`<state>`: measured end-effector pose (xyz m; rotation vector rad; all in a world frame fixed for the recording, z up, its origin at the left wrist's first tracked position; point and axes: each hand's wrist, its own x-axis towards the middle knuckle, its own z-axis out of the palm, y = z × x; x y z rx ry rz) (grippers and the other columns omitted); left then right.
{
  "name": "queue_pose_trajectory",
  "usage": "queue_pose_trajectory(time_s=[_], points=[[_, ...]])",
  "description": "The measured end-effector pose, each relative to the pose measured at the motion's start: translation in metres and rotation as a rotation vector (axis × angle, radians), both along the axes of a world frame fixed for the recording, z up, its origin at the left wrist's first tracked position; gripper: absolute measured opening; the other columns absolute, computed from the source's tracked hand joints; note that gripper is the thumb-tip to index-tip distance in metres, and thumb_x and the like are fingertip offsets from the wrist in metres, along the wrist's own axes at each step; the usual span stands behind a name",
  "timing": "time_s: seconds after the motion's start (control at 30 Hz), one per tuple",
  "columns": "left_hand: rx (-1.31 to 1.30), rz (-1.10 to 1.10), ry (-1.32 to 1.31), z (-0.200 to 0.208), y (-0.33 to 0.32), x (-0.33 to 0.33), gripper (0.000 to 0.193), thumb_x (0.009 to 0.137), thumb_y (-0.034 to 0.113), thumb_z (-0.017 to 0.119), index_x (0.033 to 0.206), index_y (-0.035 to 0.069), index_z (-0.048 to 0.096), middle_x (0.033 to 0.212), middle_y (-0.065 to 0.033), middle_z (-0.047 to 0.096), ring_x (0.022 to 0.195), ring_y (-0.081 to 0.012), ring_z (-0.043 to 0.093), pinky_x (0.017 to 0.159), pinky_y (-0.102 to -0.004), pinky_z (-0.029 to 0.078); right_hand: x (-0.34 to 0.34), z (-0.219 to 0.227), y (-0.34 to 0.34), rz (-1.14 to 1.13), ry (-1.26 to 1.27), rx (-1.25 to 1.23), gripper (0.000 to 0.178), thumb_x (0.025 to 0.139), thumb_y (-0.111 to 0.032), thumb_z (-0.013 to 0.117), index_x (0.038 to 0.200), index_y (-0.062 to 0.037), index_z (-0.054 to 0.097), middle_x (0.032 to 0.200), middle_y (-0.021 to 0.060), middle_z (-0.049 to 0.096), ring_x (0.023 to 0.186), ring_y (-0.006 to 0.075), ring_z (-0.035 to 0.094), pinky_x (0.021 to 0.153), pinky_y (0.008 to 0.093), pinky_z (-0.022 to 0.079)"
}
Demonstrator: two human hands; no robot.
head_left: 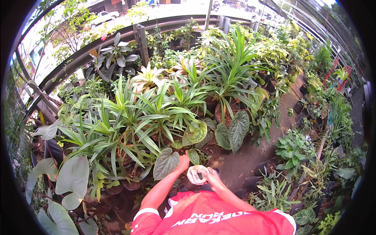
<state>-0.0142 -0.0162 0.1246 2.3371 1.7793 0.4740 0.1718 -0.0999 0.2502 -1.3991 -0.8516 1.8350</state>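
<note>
My left hand (183, 162) reaches in among broad heart-shaped leaves, low at the front of the potted plants. A dark green veined leaf (166, 163) lies just left of it, and a smaller rounded leaf (193, 156) is close on its right. Its fingertips are hidden, so their grip does not show. In my right hand (212, 177) is a whitish, crumpled plastic bag (197, 174), held by its right side with the mouth facing up. Something dark shows inside the bag, too small to name.
Spiky long-leaved plants (156, 113) in pots crowd ahead. Larger heart-shaped leaves (72, 180) stand at the left. A bare earth path (282, 117) runs along the right, bordered by more potted plants (293, 149). A metal guardrail (117, 39) crosses behind.
</note>
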Motion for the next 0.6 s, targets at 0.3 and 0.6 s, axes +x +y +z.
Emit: queue_pose_trajectory(time_s=[0.3, 0.6], points=[[-0.011, 0.106, -0.123, -0.0093, 0.0001, 0.0035, 0.029, 0.064, -0.002, 0.059, 0.092, -0.008, 0.057, 0.069, -0.0226, 0.062, 0.065, -0.0415, 0.062, 0.060, -0.0516, 0.049, 0.0027, -0.0079, -0.0029, -0.007, 0.011, 0.023, 0.006, 0.088, -0.006, 0.053, 0.094, -0.0057, 0.054, 0.072, 0.0032, 0.058, 0.054, 0.0081, 0.051, 0.045, 0.0231, 0.038], [0.005, 0.058, -0.069, -0.0102, -0.0029, 0.0019, 0.018, 0.066, -0.001, 0.058, 0.082, -0.007, 0.062, 0.069, -0.0236, 0.062, 0.061, -0.0398, 0.063, 0.056, -0.0485, 0.051, 0.0044, -0.0045, -0.0048, -0.030, 0.024, 0.010, 0.008, 0.087, -0.007, 0.057, 0.094, -0.0058, 0.053, 0.071, 0.0014, 0.057, 0.053, 0.0084, 0.052, 0.044, 0.0217, 0.037]])
